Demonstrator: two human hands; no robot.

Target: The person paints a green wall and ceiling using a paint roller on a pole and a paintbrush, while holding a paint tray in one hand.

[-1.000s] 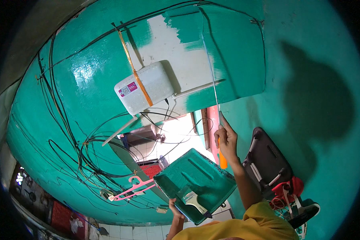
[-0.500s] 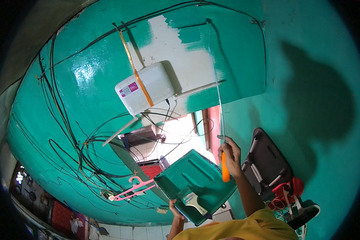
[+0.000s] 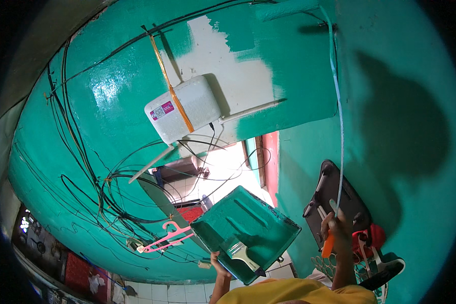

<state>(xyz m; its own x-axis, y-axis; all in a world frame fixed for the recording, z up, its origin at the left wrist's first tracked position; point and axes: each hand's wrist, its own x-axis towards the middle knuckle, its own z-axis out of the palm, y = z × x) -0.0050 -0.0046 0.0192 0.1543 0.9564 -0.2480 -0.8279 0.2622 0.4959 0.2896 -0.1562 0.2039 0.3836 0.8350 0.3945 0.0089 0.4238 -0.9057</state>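
Note:
My right hand [image 3: 338, 223] is closed around the orange handle of a long-rod paint roller [image 3: 338, 116]. The roller's green-coated head [image 3: 289, 9] is up at the top of the wall [image 3: 137, 61], close to the black cables; whether it touches the wall I cannot tell. At lower centre my left hand [image 3: 221, 264] grips the near left edge of a paint tray [image 3: 268, 215], coated inside with green paint and held tilted. A wide paintbrush [image 3: 245, 256] with a pale handle lies in the tray. Green paint covers most of the wall around an unpainted white patch [image 3: 228, 66].
A white router [image 3: 185, 109] with antennas hangs on the wall by an orange strap. Tangled black cables [image 3: 104, 197] run down the left, with a pink hanger [image 3: 169, 235] among them. Right of the doorway stands a dark folded chair-like thing [image 3: 334, 192], near a red item [image 3: 372, 240].
My right hand has moved right, carrying the roller's head up and right along the upper wall. The tray in my left hand has barely shifted.

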